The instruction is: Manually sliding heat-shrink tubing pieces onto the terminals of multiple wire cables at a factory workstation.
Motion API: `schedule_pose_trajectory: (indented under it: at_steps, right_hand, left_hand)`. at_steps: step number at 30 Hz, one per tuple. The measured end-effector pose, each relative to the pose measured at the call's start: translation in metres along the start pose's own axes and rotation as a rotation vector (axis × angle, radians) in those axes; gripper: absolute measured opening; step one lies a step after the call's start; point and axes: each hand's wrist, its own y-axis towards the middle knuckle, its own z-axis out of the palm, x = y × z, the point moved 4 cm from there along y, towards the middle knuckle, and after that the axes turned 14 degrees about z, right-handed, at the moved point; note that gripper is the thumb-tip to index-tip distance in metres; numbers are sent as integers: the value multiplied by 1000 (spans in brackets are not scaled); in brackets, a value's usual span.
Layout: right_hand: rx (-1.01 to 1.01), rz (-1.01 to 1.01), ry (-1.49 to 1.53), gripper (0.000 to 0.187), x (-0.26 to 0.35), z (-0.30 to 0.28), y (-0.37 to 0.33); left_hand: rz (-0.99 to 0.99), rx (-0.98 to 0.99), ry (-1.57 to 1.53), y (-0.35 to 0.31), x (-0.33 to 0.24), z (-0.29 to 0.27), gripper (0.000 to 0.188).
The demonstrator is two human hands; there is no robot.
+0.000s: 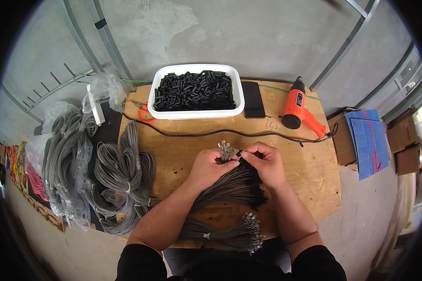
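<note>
Fingers curled, my left hand (pixel 209 166) grips grey wires whose metal terminals (pixel 227 150) stick up above the thumb. Close against it, my right hand (pixel 266 165) pinches at a wire end between thumb and fingertips; a small dark piece shows there, mostly covered by the fingers. Below both hands lies a fan of grey wires (pixel 224 188) with black sleeves (pixel 256 193) on their ends. Nearer to me rests another tied wire bundle (pixel 222 231) with bare metal terminals. A white tub (pixel 241 100) at the back holds many short black tubes (pixel 192 91).
An orange heat gun (pixel 295 108) lies at the back right, a black phone (pixel 253 99) beside the tub. Orange-handled pliers (pixel 145 112) sit left of it. A black cable (pixel 206 135) crosses the wooden table (pixel 309 187). Coiled grey wires (pixel 122 173) are piled left.
</note>
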Motion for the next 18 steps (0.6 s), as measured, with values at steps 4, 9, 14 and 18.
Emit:
schedule_pose_trajectory:
  at_steps: [4,9,14,18]
  right_hand:
    - [67,24,-72,8,0,-1,0]
    - [122,229,706,25,-5,-22,14]
    - [3,269,930,20,-23,-38,27]
    - [2,289,892,20,-17,-32,24]
  left_hand:
    - [-51,-14,-40,0,1,0,17]
    - [-55,-79,-193,0,7,-1,12]
    - [-117,-119,-304,2,7,-1,6]
    - [-116,-124,-315,1,6,-2,6]
